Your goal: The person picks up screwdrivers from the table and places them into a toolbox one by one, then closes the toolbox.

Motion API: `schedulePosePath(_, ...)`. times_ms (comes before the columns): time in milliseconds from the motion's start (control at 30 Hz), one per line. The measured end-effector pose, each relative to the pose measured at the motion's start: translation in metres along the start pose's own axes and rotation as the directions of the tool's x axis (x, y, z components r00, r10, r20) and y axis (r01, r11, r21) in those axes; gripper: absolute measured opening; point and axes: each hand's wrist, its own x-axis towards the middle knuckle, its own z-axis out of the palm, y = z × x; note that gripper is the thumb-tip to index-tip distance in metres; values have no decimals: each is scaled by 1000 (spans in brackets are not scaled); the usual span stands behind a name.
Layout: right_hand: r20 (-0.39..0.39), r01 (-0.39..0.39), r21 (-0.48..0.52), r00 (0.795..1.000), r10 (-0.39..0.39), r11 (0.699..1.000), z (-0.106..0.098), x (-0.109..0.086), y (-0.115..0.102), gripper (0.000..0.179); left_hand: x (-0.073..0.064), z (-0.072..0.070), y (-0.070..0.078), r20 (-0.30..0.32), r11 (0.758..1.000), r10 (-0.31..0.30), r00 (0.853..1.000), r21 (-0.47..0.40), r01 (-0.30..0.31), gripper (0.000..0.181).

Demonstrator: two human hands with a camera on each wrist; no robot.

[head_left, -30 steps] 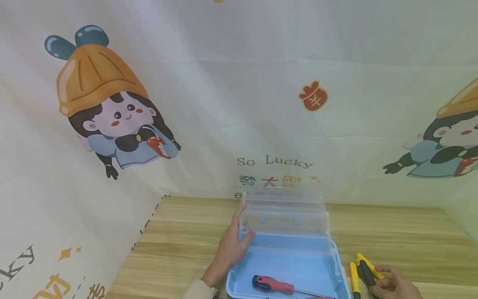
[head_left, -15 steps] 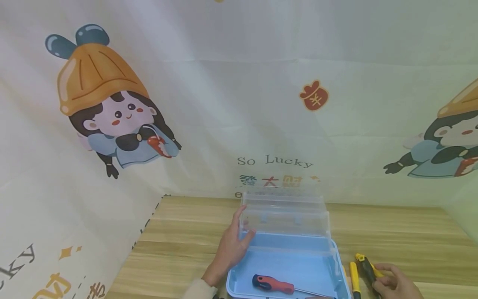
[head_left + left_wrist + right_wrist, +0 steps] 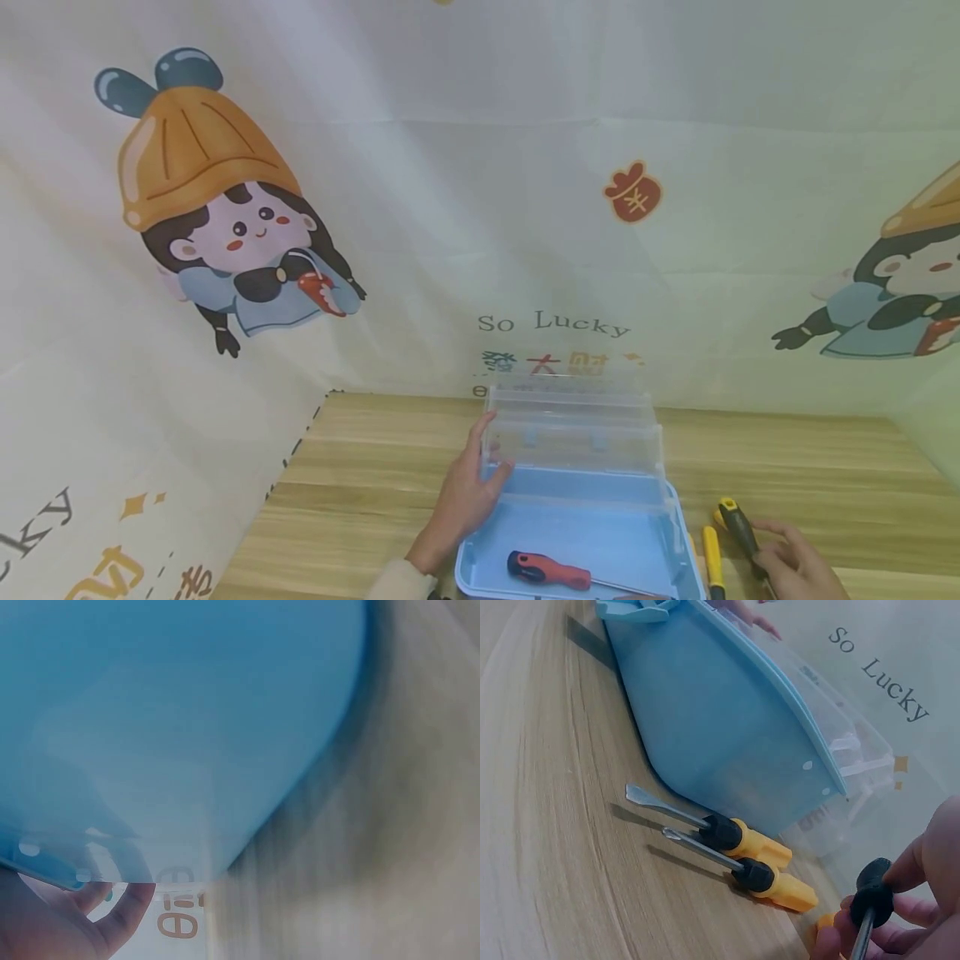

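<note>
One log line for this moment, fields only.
left hand: steadies toolbox | right hand: grips black-yellow screwdriver | red screwdriver: inside

"So Lucky" on backdrop cloth
</note>
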Motion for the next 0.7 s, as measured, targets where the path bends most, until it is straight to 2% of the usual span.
schedulePosePath(267, 59, 32, 81, 998, -37, 996, -1, -1, -9, 47, 0, 0, 0, -2, 1000, 1, 1000, -4, -1, 68)
schedulePosePath(533, 84, -27, 187, 996, 12, 982, 0, -2, -12, 48, -1, 0, 0, -4, 1000, 6, 1000, -4, -6, 69)
schedulePosePath(700, 81, -31, 167, 997, 18, 985, 1, 1, -11, 50, 0, 0, -1, -16, 1000, 14, 1000, -9, -14, 68)
